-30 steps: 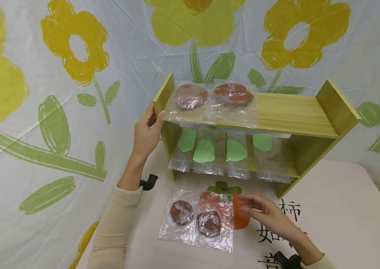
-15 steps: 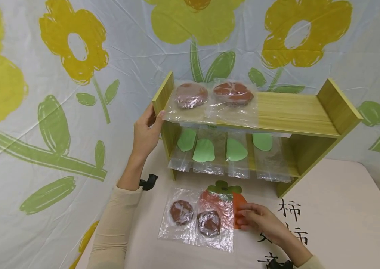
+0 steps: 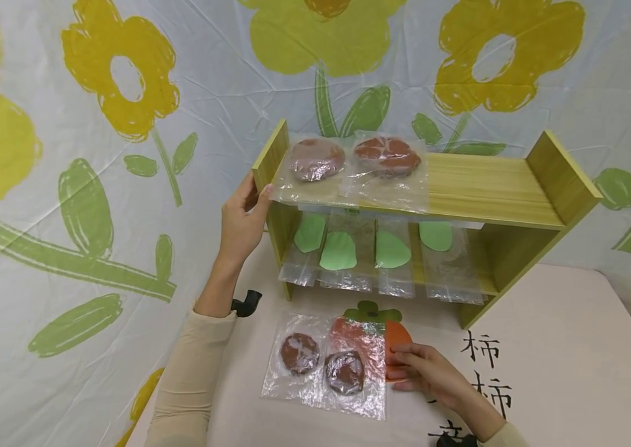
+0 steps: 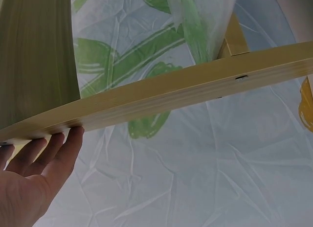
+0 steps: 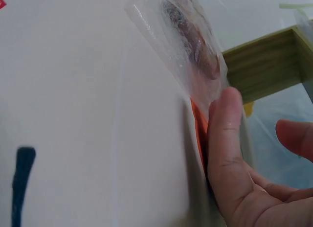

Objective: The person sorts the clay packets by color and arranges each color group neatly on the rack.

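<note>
My left hand point(image 3: 244, 220) holds the left side panel of a small wooden shelf point(image 3: 491, 183), thumb by its front edge. In the left wrist view my fingers point(image 4: 66, 151) touch the panel's outer face. On the table, two clear plastic bags lie side by side, each with a dark red round piece: a left bag point(image 3: 284, 388) and a right bag point(image 3: 373, 400). Beside the right bag's edge is my right hand point(image 3: 432, 375), fingers extended and thumb apart in the right wrist view. Whether its fingertips touch the bag, I cannot tell.
Two bagged reddish round pieces point(image 3: 386, 156) lie on the top board. Several clear bags with light green pieces point(image 3: 339, 251) line the lower board, their ends overhanging its front. An orange persimmon print point(image 3: 399, 335) and black characters point(image 3: 481, 349) mark the tablecloth. Flowered fabric point(image 3: 209, 93) hangs behind.
My right hand has come left and slightly down to the right bag's edge. The two table bags have shifted very slightly left. My left hand stays on the shelf panel.
</note>
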A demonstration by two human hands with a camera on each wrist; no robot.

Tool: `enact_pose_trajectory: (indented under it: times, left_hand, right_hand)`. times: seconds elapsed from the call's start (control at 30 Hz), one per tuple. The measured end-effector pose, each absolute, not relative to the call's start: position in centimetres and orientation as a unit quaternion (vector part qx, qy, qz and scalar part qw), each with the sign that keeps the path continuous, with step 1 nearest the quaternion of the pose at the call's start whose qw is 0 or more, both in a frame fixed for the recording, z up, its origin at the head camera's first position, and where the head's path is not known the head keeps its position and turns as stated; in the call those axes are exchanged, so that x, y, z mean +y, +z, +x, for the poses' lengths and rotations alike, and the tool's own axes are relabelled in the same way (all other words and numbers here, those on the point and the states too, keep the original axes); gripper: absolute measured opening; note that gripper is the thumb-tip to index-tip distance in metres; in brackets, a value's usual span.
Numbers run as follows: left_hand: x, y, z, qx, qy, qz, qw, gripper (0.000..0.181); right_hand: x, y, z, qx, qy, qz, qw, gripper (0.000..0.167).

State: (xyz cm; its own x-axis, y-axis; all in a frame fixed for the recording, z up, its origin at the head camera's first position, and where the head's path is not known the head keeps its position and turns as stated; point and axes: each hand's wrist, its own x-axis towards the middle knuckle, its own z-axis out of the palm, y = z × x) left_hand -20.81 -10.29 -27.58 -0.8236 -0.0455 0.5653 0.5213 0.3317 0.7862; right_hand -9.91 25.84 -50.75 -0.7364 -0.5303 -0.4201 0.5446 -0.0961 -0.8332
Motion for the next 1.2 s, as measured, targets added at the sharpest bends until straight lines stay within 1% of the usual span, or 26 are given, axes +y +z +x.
enact_pose_trajectory:
  times: [0.33,0.57,0.67,0.87,1.0,1.1,1.2]
  left_hand:
    - [-10.3,-27.6,-20.9,-0.775,-0.559,-0.154,0.253,0.044]
    - [-10.3,-27.5,-20.8,-0.774,-0.561,-0.152,0.252,0.044]
    - [-10.3,-27.6,-20.8,-0.773,-0.562,-0.156,0.251,0.045]
    - [-10.2,-27.6,-20.8,-0.773,-0.559,-0.154,0.256,0.044]
    - [-10.2,-27.6,-20.8,-0.774,-0.559,-0.154,0.256,0.044]
    - [-10.2,-27.6,-20.8,-0.775,-0.559,-0.151,0.254,0.044]
    - [-10.2,-27.7,-20.9,-0.777,-0.558,-0.148,0.252,0.044]
  right_hand:
    - [25.1,-51.3,-10.5,0.55,-0.748,0.032,0.37,0.04]
    - [23.9,-51.4,-10.8,0.534,-0.758,0.01,0.375,0.036]
    - [23.5,-51.3,-10.7,0.557,-0.747,-0.005,0.364,0.035]
    - [23.0,-51.2,-10.6,0.613,-0.715,-0.042,0.334,0.048]
    - [22.5,-51.2,-10.6,0.629,-0.706,-0.049,0.322,0.052]
    - [22.1,-51.2,-10.6,0.651,-0.693,-0.038,0.308,0.051]
    - [21.7,-51.1,-10.5,0.687,-0.666,-0.049,0.288,0.043]
